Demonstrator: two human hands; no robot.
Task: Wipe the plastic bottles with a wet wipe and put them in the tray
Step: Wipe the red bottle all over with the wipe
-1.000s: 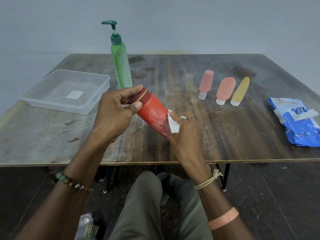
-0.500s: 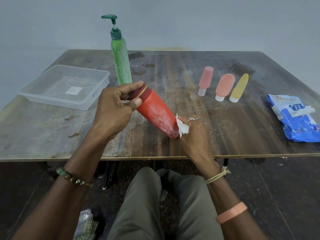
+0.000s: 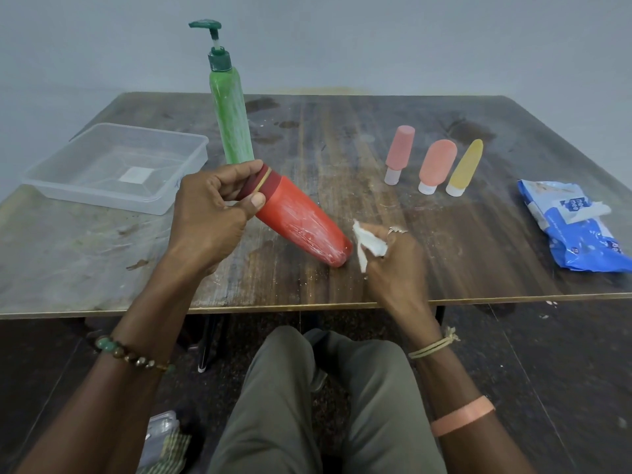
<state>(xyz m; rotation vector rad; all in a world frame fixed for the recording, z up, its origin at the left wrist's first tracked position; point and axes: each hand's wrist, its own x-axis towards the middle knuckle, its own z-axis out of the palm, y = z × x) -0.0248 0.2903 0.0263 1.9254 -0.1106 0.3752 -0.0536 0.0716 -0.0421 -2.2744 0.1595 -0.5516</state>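
The left hand (image 3: 208, 213) grips the red bottle (image 3: 301, 224) at its dark cap end, fingers and thumb curled round it and hiding part of the cap. The right hand (image 3: 393, 261), just beside the bottle's base, pinches a crumpled wet wipe (image 3: 367, 244). Whether the wipe touches the bottle, or the base rests on the table (image 3: 342, 131), cannot be made out.

The table is worn dark wood, scratched and stained, set against a plain grey wall.

- Clear tray (image 3: 116, 165): beyond the red bottle, to its left.
- Green pump bottle (image 3: 231, 114): upright, directly behind the red bottle's cap.
- Blue wipe packet (image 3: 574, 227): well to its right, far end cut off.
- Pink bottle (image 3: 399, 153), salmon bottle (image 3: 437, 164) and yellow bottle (image 3: 465, 165): cap-down in a row, beyond and right.

The red bottle's long axis runs diagonally, cap raised toward the tray, base low toward the right hand. White streaks mark its side.
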